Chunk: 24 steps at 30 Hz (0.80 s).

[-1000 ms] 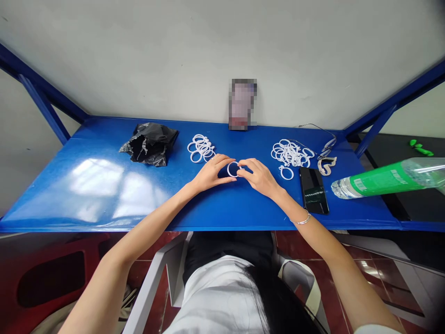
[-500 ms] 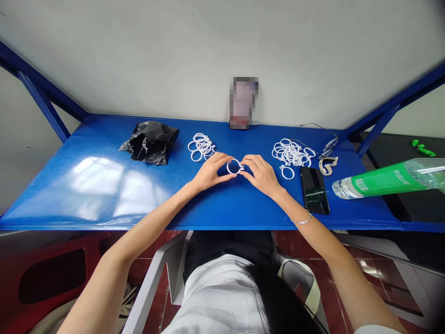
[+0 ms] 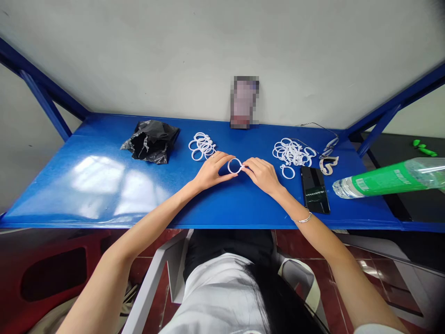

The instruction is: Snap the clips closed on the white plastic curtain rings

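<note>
A white plastic ring [image 3: 230, 160] with a small eyelet is held just above the blue table between my two hands. My left hand [image 3: 212, 171] grips its left side, thumb below and fingers above. On the eyelet side, my right hand [image 3: 261, 174] pinches the ring with thumb and fingertips. Beyond my left hand lies a small pile of like rings [image 3: 197, 154]. To the right of my right hand is a bigger pile of rings [image 3: 291, 153], and one single ring [image 3: 288, 177] lies at its near edge.
A crumpled black plastic bag [image 3: 153, 139] lies on the blue table [image 3: 194, 211] at left. A phone [image 3: 314, 190], glasses [image 3: 329, 146], a pale curved piece [image 3: 328, 165] and a green-labelled bottle [image 3: 385, 178] are at right. Another device, blurred out [image 3: 244, 102], leans on the wall.
My right fingers have closed more tightly together at the ring's eyelet. The ring and my left hand have stayed nearly in place.
</note>
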Each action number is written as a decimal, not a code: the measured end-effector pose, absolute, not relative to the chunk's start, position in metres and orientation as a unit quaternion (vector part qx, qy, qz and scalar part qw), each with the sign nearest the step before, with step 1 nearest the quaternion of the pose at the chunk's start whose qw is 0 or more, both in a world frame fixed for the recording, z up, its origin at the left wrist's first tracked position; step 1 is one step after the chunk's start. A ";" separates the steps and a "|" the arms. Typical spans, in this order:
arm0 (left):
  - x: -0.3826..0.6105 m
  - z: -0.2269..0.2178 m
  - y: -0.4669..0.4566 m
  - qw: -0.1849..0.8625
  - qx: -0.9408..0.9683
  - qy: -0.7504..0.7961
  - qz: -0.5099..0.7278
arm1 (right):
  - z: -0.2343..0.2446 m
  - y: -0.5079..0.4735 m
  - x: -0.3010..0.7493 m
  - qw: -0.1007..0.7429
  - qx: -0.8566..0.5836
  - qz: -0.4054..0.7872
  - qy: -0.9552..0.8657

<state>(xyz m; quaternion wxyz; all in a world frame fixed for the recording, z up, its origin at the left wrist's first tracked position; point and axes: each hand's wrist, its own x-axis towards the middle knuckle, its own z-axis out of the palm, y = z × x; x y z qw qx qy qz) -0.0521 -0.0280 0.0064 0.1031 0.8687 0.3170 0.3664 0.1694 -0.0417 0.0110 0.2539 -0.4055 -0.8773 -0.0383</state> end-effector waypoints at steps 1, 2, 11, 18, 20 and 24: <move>-0.052 0.006 -0.028 0.100 0.870 0.318 0.363 | 0.010 -0.041 0.170 0.258 -0.403 -0.042 -0.877; -0.052 0.006 -0.028 0.099 0.871 0.320 0.360 | 0.010 -0.041 0.170 0.262 -0.400 -0.045 -0.877; -0.052 0.006 -0.029 0.101 0.872 0.326 0.352 | 0.010 -0.042 0.170 0.285 -0.385 -0.073 -0.875; -0.052 0.006 -0.029 0.083 0.874 0.311 0.364 | 0.011 -0.043 0.170 0.313 -0.369 -0.092 -0.871; -0.052 0.006 -0.029 0.080 0.874 0.308 0.366 | 0.012 -0.043 0.170 0.313 -0.368 -0.091 -0.871; -0.051 0.005 -0.029 0.075 0.876 0.304 0.367 | 0.012 -0.044 0.170 0.306 -0.373 -0.088 -0.871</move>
